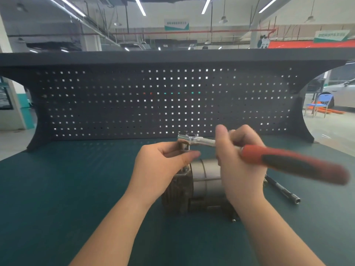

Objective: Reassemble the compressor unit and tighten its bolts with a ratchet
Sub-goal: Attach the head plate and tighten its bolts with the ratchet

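The grey metal compressor unit (201,181) lies on its side on the green bench mat, a dark ribbed section at its left end. I hold the ratchet (199,140) above it. My right hand (240,162) grips the metal shaft just ahead of the red and black handle (295,163), which sticks out to the right and is blurred. My left hand (163,164) pinches the socket (185,147) under the ratchet head, thumb and fingers curled round it. The socket's lower end is hidden behind my fingers.
A dark extension bar (282,190) lies on the mat to the right of the compressor. A small bolt (233,220) sits near its front right corner. A black pegboard panel (153,100) stands along the back of the bench (57,189).
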